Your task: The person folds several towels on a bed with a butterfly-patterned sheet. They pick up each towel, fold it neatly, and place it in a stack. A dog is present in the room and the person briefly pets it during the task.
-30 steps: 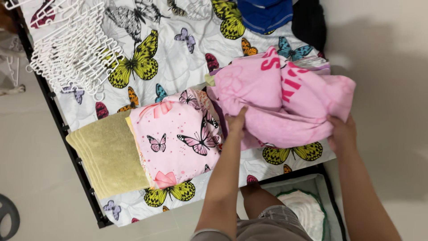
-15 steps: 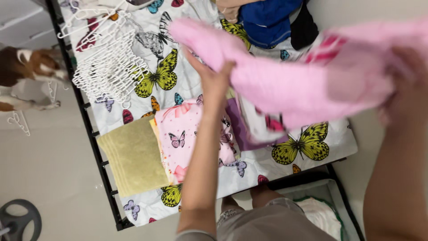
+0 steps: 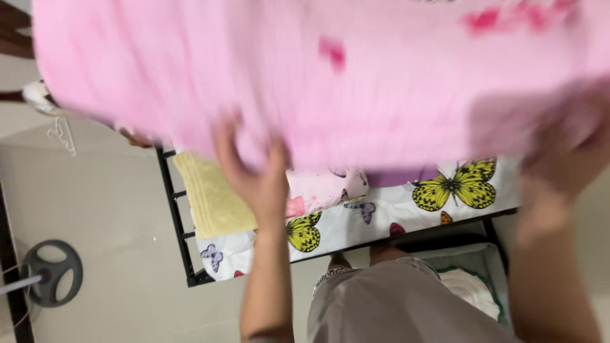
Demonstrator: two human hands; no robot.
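Note:
A large pink towel (image 3: 330, 70) with darker pink marks is spread wide across the upper part of the view, blurred by motion. My left hand (image 3: 257, 174) grips its lower edge left of centre. My right hand (image 3: 565, 149) holds the edge at the far right. The towel hangs in the air above the bed and hides most of it. Below it show a folded yellow towel (image 3: 213, 203) and a folded pink butterfly cloth (image 3: 318, 190).
The bed has a white sheet with butterflies (image 3: 394, 216) on a black metal frame (image 3: 175, 216). A bin with white cloth (image 3: 473, 289) stands by my legs. A dark round stand base (image 3: 54, 270) sits on the tiled floor at left. A white hanger (image 3: 60, 134) lies on the floor.
Both hands lifted the pink towel off the bed, raised it and spread it wide, so it now covers most of the view. The camera swung to the left.

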